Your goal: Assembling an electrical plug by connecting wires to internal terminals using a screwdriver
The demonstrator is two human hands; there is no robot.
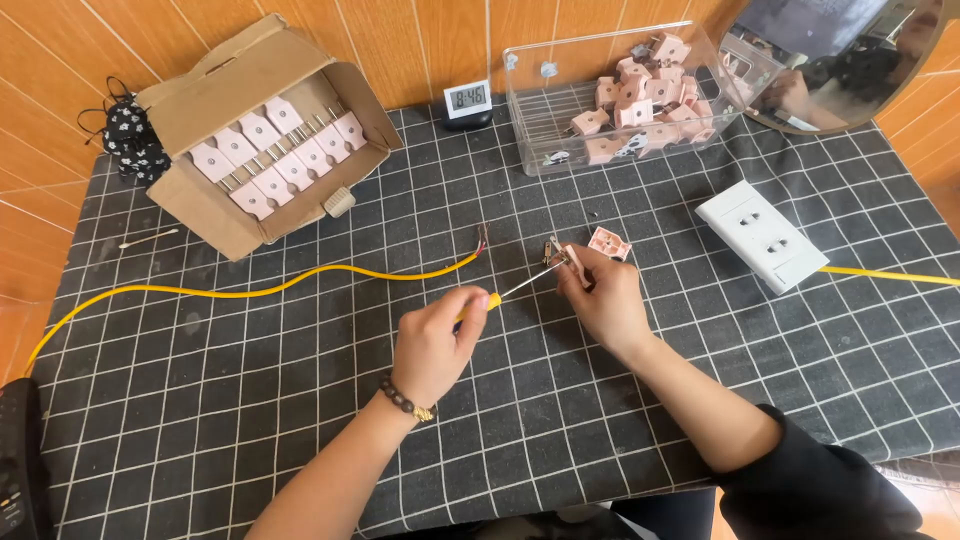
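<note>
**Plug part worked on with a screwdriver at a cloth-covered table**

Dark cloth point(250, 400) with a white grid pattern covers the table, and orange tiled wall is seen behind it.

Head view: Two bare hands are seen from above, near the middle of the table. The left hand point(432, 345), with a bead bracelet point(407, 400) at the wrist, is closed around the yellow handle of a small screwdriver point(505, 291). The thin metal shaft is pointed up and to the right, and its tip is set against a small plug part point(557, 253). That part is pinched between the fingers of the right hand point(602, 298), which is curled narrowly around it, just above the cloth. A second pink plug piece point(609, 243) lies on the cloth just beyond the right hand.

A yellow cable point(250, 292) is laid across the left half of the table, and its bare end point(481, 242) rests near the hands without touching them. At the back left, an open cardboard box point(200, 110) holds rows of pale pink plugs point(275, 160). At the back, a small digital clock point(467, 100) stands beside a clear plastic bin point(540, 125) with more pink plugs heaped inside. To the right, a white socket strip point(762, 236) lies flat, well apart from the hands. A round mirror point(830, 60) is leaned in the far right corner.
</note>
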